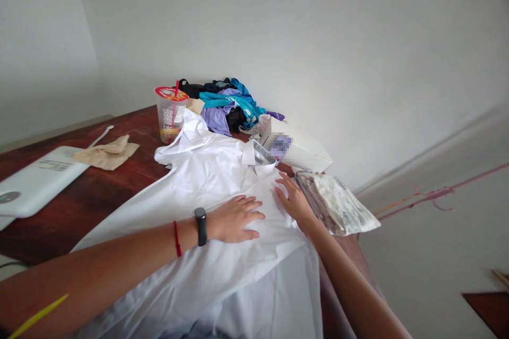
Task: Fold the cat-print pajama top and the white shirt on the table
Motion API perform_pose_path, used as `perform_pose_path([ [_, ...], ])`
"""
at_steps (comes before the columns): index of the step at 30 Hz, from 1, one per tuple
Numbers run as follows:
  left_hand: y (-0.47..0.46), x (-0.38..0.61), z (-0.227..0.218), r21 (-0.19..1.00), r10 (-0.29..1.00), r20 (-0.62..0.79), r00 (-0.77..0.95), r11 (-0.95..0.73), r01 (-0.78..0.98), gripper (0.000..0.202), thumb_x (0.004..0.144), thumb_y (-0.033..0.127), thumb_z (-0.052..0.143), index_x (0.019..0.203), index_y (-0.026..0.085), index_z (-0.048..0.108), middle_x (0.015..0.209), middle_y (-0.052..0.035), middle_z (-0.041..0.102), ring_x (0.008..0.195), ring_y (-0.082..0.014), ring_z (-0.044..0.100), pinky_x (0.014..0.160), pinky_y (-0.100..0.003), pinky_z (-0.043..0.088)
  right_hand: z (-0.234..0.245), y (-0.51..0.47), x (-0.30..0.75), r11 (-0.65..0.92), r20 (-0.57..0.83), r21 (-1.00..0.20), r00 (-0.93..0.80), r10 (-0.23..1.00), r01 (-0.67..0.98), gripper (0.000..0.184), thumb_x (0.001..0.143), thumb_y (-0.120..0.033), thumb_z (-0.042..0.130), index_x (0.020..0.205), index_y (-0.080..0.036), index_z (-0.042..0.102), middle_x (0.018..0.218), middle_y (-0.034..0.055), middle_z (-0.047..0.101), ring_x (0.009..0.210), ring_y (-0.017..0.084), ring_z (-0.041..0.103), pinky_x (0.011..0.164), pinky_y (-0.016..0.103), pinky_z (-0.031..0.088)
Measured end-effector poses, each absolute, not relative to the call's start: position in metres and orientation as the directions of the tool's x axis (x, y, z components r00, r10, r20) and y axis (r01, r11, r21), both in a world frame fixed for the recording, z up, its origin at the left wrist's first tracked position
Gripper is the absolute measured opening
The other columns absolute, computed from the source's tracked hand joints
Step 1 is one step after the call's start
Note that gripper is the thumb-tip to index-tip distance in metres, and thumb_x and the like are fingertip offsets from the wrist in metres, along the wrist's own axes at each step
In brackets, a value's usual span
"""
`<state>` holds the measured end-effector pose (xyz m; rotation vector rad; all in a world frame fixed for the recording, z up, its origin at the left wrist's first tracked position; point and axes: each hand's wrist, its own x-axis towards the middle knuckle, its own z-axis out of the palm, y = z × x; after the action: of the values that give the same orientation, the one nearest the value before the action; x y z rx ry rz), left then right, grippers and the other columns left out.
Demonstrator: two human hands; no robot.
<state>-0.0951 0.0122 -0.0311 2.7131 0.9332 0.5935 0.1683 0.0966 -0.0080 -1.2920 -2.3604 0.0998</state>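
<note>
A white collared shirt (207,180) lies spread over the dark wooden table, its collar (258,161) toward the back and its lower part hanging toward me. My left hand (235,219) rests flat on the middle of the shirt with its fingers stretched out to the right. A black watch and a red string are on that wrist. Near the collar, at the shirt's right side, my right hand (293,198) lies on the cloth with its fingers apart. Neither hand grips anything.
On the table (131,190) are a white flat device (43,180) and a brown napkin (107,153) at left. Behind the shirt stand a plastic cup (167,116), piled clothes (230,100) and a white box (306,148). Folded patterned cloth (338,204) lies at right, near a pink cord (473,183).
</note>
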Motion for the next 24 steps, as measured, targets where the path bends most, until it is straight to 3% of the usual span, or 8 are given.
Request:
perform_pose_path([
  [3, 0.012, -0.094, -0.033, 0.331, 0.629, 0.317, 0.71, -0.775, 0.539, 0.046, 0.095, 0.049, 0.063, 0.135, 0.026, 0.064, 0.154, -0.0098, 0.05, 0.143, -0.0341, 0.045, 0.119, -0.05, 0.033, -0.017, 0.06, 0.181, 0.563, 0.266, -0.318, -0.498, 0.825, 0.763, 0.038, 0.1, -0.042, 0.051, 0.13, -0.023, 0.064, 0.157, 0.0112, 0.046, 0.143, 0.031, 0.046, 0.116, 0.054, 0.04],
  [7, 0.01, -0.091, -0.032, 0.346, 0.658, 0.306, 0.688, -0.75, 0.564, 0.044, 0.095, 0.045, 0.063, 0.134, 0.025, 0.064, 0.154, -0.0095, 0.05, 0.143, -0.0337, 0.045, 0.12, -0.051, 0.033, -0.033, 0.039, 0.197, 0.529, 0.193, -0.386, -0.494, 0.848, 0.756, 0.051, 0.102, -0.046, 0.048, 0.147, -0.023, 0.053, 0.164, 0.0108, 0.036, 0.151, 0.028, 0.034, 0.123, 0.051, 0.032],
  [12, 0.006, -0.089, -0.023, 0.324, 0.672, 0.267, 0.691, -0.738, 0.592, 0.047, 0.095, 0.044, 0.062, 0.137, 0.024, 0.061, 0.156, -0.0096, 0.047, 0.144, -0.0324, 0.043, 0.121, -0.052, 0.032, -0.047, 0.045, 0.202, 0.508, 0.174, -0.366, -0.478, 0.861, 0.78, 0.056, 0.103, -0.049, 0.044, 0.154, -0.025, 0.045, 0.167, 0.0096, 0.029, 0.154, 0.03, 0.025, 0.123, 0.055, 0.027],
  [16, 0.004, -0.088, -0.02, 0.257, 0.684, 0.234, 0.691, -0.729, 0.634, 0.048, 0.096, 0.044, 0.058, 0.14, 0.025, 0.057, 0.157, -0.0096, 0.046, 0.148, -0.0321, 0.036, 0.122, -0.054, 0.029, -0.049, 0.047, 0.203, 0.481, 0.148, -0.354, -0.46, 0.876, 0.802, 0.055, 0.104, -0.048, 0.044, 0.156, -0.03, 0.043, 0.167, 0.0082, 0.028, 0.154, 0.033, 0.025, 0.122, 0.059, 0.026],
  [19, 0.002, -0.084, -0.021, 0.175, 0.765, 0.266, 0.587, -0.637, 0.751, 0.042, 0.099, 0.041, 0.052, 0.136, 0.023, 0.059, 0.156, -0.0111, 0.047, 0.149, -0.0333, 0.034, 0.121, -0.057, 0.028, -0.049, 0.045, 0.207, 0.472, 0.169, -0.372, -0.442, 0.881, 0.799, 0.054, 0.103, -0.049, 0.046, 0.154, -0.033, 0.044, 0.166, 0.0071, 0.031, 0.153, 0.034, 0.028, 0.12, 0.062, 0.027],
  [24, -0.004, -0.094, -0.013, 0.12, 0.867, 0.263, 0.423, -0.465, 0.877, 0.046, 0.099, 0.04, 0.05, 0.138, 0.018, 0.056, 0.152, -0.017, 0.049, 0.14, -0.0336, 0.046, 0.114, -0.051, 0.039, -0.051, 0.047, 0.212, 0.468, 0.174, -0.397, -0.436, 0.883, 0.789, 0.056, 0.103, -0.049, 0.044, 0.155, -0.027, 0.045, 0.166, 0.0096, 0.03, 0.153, 0.037, 0.027, 0.119, 0.065, 0.026],
])
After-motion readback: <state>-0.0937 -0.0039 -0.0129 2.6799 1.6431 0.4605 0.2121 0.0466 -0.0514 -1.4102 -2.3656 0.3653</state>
